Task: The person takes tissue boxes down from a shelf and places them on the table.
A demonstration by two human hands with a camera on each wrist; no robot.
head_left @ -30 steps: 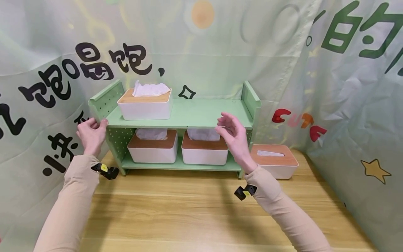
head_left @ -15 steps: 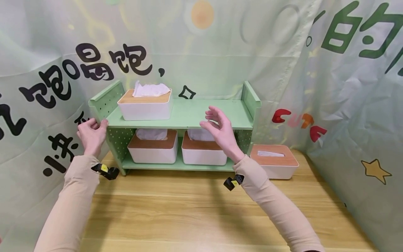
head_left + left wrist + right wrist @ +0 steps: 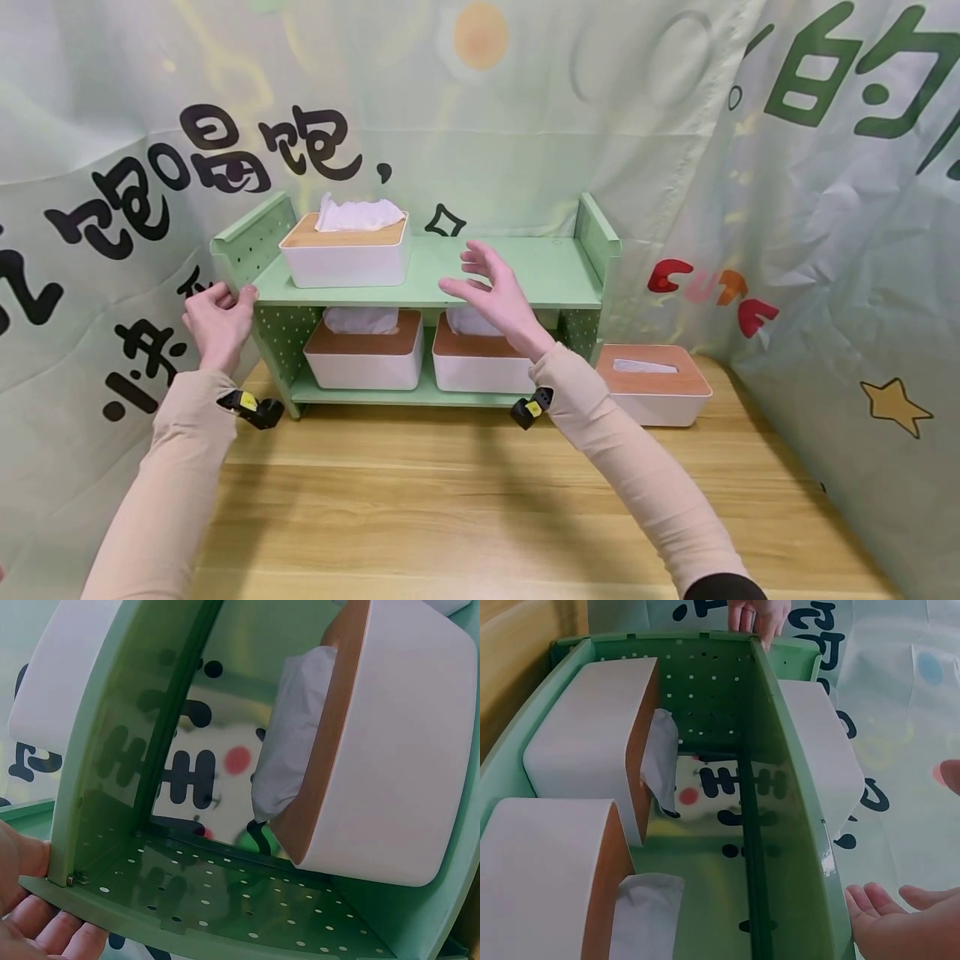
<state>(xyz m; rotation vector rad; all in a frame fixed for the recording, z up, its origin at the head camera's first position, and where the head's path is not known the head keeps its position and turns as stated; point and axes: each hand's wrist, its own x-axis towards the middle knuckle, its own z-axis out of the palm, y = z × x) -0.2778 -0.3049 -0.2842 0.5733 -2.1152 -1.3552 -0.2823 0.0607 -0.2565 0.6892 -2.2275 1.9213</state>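
My left hand (image 3: 217, 325) grips the left end of a green two-tier shelf (image 3: 555, 258) at the upper board. In the left wrist view its thumb and curled fingers (image 3: 56, 926) are around the perforated side panel's edge. My right hand (image 3: 498, 300) holds nothing, hovering at the upper board's front edge with its fingers apart. On the upper tier, at the left, sits a white tissue box (image 3: 348, 265) with a wooden lid and a tissue sticking out. Two similar tissue boxes stand below, one left (image 3: 365, 370) and one right (image 3: 476, 375), partly behind my right arm.
Another tissue box (image 3: 652, 407), with tissue only showing in its slot, stands on the wooden table (image 3: 390, 500) right of the shelf; my right sleeve covers part of it. A printed fabric backdrop (image 3: 510, 158) hangs behind and at both sides.
My right hand has moved left and slightly up along the front of the upper board, its fingers spreading a little. The left hand, shelf and tissue boxes have stayed still.
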